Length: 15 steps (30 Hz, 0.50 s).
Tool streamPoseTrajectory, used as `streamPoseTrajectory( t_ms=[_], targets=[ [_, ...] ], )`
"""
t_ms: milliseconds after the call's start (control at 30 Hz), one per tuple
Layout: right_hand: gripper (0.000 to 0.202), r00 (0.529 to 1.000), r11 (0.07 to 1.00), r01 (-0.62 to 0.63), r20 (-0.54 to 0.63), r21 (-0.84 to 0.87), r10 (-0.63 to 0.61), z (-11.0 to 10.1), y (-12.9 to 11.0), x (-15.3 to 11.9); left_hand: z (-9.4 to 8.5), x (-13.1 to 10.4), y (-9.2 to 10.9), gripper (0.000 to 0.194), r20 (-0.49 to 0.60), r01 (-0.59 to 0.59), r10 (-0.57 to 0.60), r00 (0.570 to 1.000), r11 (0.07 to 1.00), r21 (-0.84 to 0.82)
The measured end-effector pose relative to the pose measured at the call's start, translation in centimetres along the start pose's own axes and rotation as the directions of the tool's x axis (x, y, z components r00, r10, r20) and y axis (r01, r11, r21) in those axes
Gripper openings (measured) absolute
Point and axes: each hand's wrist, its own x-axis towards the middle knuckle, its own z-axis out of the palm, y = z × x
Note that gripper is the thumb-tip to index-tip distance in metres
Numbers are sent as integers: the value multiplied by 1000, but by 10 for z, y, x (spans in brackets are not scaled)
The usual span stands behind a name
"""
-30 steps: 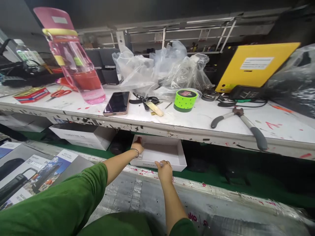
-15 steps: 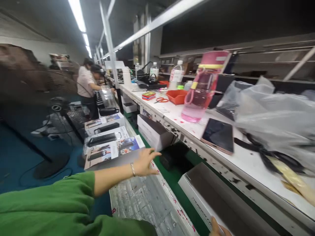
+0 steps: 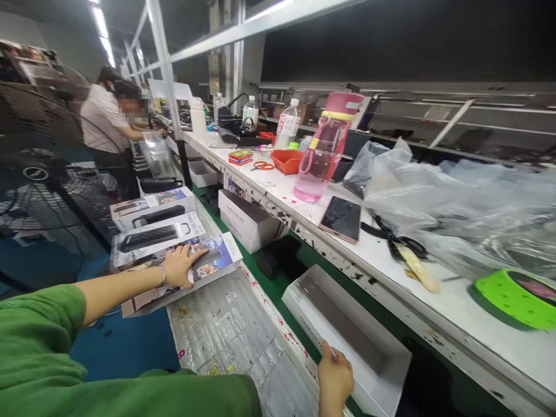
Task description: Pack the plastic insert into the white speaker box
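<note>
My left hand (image 3: 181, 265) lies flat on a printed product box (image 3: 217, 260), the nearest of three such boxes lined up on the left. My right hand (image 3: 335, 375) grips the near edge of an open white box tray (image 3: 369, 362) that sits on the green belt under the white workbench (image 3: 391, 255). Both arms wear green sleeves. A bracelet is on my left wrist.
On the bench stand a pink water bottle (image 3: 324, 156), a phone (image 3: 341, 218), black scissors (image 3: 399, 243), plastic bags (image 3: 469, 202), a green tape roll (image 3: 516, 296) and a red tray (image 3: 287, 161). Another open box (image 3: 247, 217) rests farther up the belt. People (image 3: 106, 124) work at the far left beside a fan (image 3: 39, 174).
My head turned left, away from the bench front. My left hand left the white tray, swung left and came down on the printed box. My right hand stayed on the tray.
</note>
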Motion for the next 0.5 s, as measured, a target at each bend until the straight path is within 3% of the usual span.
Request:
streamPoseTrajectory(
  t_ms=[100,167,233,300,400,500],
  targets=[
    [47,1000,1000,2,-6,26,-2,3,2,-6,-18,-10,22,104,-113,-82,83,990,996,20],
    [47,1000,999,18,-11,45,-18,4,4,-8,-38,-16,42,103,-181,-222,217,959,975,-6],
    [46,999,997,44,-20,63,-43,5,5,-9,-57,-19,71,103,-229,-403,390,892,915,-14],
    [44,997,995,70,-29,76,-68,7,5,-10,-71,-14,107,104,-270,-558,539,798,830,7],
    [38,994,990,107,-46,95,-103,11,5,-9,-76,16,167,107,-322,-684,666,673,726,74],
    [31,989,984,138,-75,115,-130,17,7,-9,-74,67,228,92,-320,-758,732,602,650,59]
  ],
)
